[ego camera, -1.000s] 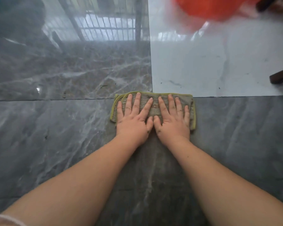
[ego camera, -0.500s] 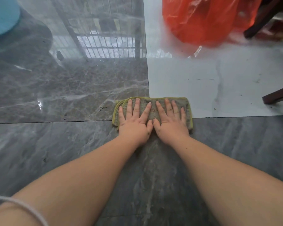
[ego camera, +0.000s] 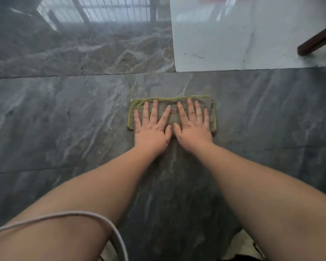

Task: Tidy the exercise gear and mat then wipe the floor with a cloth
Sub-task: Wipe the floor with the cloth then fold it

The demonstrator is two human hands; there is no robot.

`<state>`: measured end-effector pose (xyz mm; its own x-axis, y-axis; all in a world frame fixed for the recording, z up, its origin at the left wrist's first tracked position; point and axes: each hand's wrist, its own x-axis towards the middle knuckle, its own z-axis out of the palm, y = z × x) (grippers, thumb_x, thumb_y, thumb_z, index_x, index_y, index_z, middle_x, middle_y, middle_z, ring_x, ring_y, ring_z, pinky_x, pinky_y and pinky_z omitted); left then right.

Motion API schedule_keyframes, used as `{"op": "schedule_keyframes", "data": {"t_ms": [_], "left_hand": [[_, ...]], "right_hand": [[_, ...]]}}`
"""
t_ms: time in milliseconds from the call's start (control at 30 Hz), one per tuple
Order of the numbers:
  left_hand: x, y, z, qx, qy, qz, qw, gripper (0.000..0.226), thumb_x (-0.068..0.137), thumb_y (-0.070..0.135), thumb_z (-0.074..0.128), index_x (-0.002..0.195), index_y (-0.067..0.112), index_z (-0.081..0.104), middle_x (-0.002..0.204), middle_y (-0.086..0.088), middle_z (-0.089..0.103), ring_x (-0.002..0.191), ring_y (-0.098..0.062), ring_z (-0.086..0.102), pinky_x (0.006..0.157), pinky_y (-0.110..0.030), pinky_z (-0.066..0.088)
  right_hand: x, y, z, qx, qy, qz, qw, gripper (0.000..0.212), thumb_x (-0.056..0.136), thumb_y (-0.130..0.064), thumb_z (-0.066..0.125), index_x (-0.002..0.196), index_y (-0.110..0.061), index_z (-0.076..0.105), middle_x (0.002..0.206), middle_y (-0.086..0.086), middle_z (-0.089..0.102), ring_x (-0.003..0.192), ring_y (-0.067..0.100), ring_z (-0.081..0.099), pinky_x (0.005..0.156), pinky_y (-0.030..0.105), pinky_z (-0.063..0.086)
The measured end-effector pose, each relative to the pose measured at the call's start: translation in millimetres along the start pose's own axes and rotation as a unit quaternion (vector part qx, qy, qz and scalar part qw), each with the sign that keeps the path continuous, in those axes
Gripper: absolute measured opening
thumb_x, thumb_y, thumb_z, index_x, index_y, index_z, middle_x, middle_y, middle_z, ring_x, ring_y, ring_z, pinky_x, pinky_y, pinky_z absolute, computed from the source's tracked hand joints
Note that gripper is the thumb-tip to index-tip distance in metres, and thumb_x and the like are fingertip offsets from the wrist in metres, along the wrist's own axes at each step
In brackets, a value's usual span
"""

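Both of the person's bare forearms reach forward from the bottom of the head view to a folded grey cloth (ego camera: pixel 172 114) with a yellow-green stitched edge, which lies flat on the dark grey marble floor (ego camera: pixel 64 119). The left hand (ego camera: pixel 152 127) lies palm down on the left half of the cloth, its fingers straight and spread, gripping nothing and simply pressing on the fabric. The right hand (ego camera: pixel 193 125) lies the same way on the right half, fingers straight and slightly fanned, palm flat on the cloth. The two thumbs sit close together near the middle of the cloth's near edge, and the heels of both hands overhang that edge onto the floor. The cloth lies wholly on the near dark tile, well short of the grout line that runs across the floor beyond it. Past that line, a glossy dark tile on the left mirrors a barred window, and a white marble tile (ego camera: pixel 233 34) fills the upper right. A dark wooden furniture leg (ego camera: pixel 316 41) slants down onto the white tile near the right edge. A thin white cord (ego camera: pixel 94 216) loops across the left forearm at the bottom left of the view.
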<state>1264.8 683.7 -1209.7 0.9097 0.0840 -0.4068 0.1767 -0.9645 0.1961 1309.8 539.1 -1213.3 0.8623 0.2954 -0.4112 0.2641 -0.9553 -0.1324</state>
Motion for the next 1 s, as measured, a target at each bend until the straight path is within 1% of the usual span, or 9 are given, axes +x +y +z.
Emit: {"op": "schedule_keyframes", "data": {"t_ms": [200,333,467,533,600,667,767,900,1000], "left_hand": [[-115,-11,51,-0.02,-0.018,-0.023,0.999,0.068,0.096,0.055,0.024,0.152,0.042,-0.013,0.164,-0.005,-0.017,0.151,-0.03,-0.018,0.117,-0.058,-0.014],[-192,-14,85,-0.043,-0.037,-0.058,0.997,0.07,0.094,0.054,0.029,0.154,0.041,-0.004,0.164,-0.006,-0.011,0.152,-0.031,-0.01,0.119,-0.059,-0.008],[-257,-13,112,-0.041,-0.057,-0.106,0.992,0.072,0.091,0.054,0.032,0.154,0.039,0.002,0.163,-0.007,-0.006,0.151,-0.031,-0.007,0.119,-0.06,-0.004],[-268,-18,117,-0.047,-0.061,-0.11,0.991,0.072,0.091,0.055,0.034,0.154,0.04,0.003,0.163,-0.006,-0.009,0.151,-0.03,-0.009,0.118,-0.059,-0.006],[-270,-21,117,-0.058,-0.065,-0.109,0.99,0.071,0.092,0.056,0.034,0.152,0.043,-0.002,0.162,-0.003,-0.016,0.15,-0.027,-0.014,0.118,-0.057,-0.01],[-270,-21,118,-0.062,-0.058,-0.118,0.989,0.072,0.092,0.057,0.033,0.151,0.044,-0.006,0.16,0.0,-0.024,0.149,-0.026,-0.02,0.118,-0.056,-0.015],[-267,-21,120,-0.069,-0.051,-0.13,0.988,0.072,0.092,0.057,0.03,0.15,0.046,-0.01,0.157,0.002,-0.031,0.148,-0.026,-0.023,0.117,-0.055,-0.017],[-257,-21,118,-0.083,-0.009,-0.159,0.984,0.072,0.09,0.056,0.035,0.152,0.045,0.001,0.163,0.0,-0.015,0.152,-0.029,-0.006,0.12,-0.058,-0.006],[-237,-33,107,-0.077,0.019,-0.165,0.983,0.073,0.089,0.055,0.039,0.153,0.043,0.006,0.164,-0.001,-0.006,0.153,-0.03,0.001,0.12,-0.058,-0.003]], "right_hand": [[-118,-22,54,0.011,-0.011,-0.011,1.0,0.074,0.092,-0.054,0.031,0.157,-0.031,0.002,0.166,0.004,-0.006,0.153,0.024,-0.008,0.122,0.053,-0.004],[-188,-40,85,0.015,-0.055,-0.002,0.998,0.074,0.093,-0.052,0.035,0.155,-0.032,-0.002,0.163,0.0,-0.013,0.152,0.023,-0.011,0.121,0.052,-0.007],[-242,-49,106,-0.009,-0.09,-0.036,0.995,0.077,0.091,-0.05,0.038,0.155,-0.03,-0.001,0.164,0.003,-0.009,0.151,0.024,-0.01,0.12,0.052,-0.007],[-252,-51,109,-0.021,-0.113,-0.045,0.992,0.075,0.093,-0.05,0.036,0.154,-0.032,-0.004,0.162,0.002,-0.016,0.15,0.022,-0.017,0.12,0.052,-0.01],[-252,-52,106,-0.025,-0.133,-0.045,0.99,0.075,0.095,-0.052,0.034,0.154,-0.034,-0.007,0.16,-0.001,-0.024,0.149,0.021,-0.023,0.12,0.051,-0.014],[-249,-51,104,-0.032,-0.13,-0.055,0.99,0.075,0.094,-0.052,0.035,0.156,-0.034,-0.003,0.162,-0.001,-0.021,0.149,0.021,-0.022,0.119,0.05,-0.015],[-243,-51,102,-0.041,-0.114,-0.068,0.99,0.074,0.092,-0.052,0.034,0.157,-0.033,0.004,0.166,0.004,-0.007,0.151,0.022,-0.015,0.12,0.05,-0.013],[-229,-56,103,-0.046,-0.09,-0.077,0.992,0.074,0.092,-0.05,0.034,0.155,-0.033,0.0,0.167,0.005,0.002,0.151,0.023,-0.008,0.12,0.052,-0.009],[-205,-66,99,-0.047,-0.06,-0.087,0.993,0.072,0.091,-0.049,0.036,0.156,-0.032,0.01,0.166,0.006,0.009,0.152,0.026,0.0,0.121,0.055,-0.002]]}}
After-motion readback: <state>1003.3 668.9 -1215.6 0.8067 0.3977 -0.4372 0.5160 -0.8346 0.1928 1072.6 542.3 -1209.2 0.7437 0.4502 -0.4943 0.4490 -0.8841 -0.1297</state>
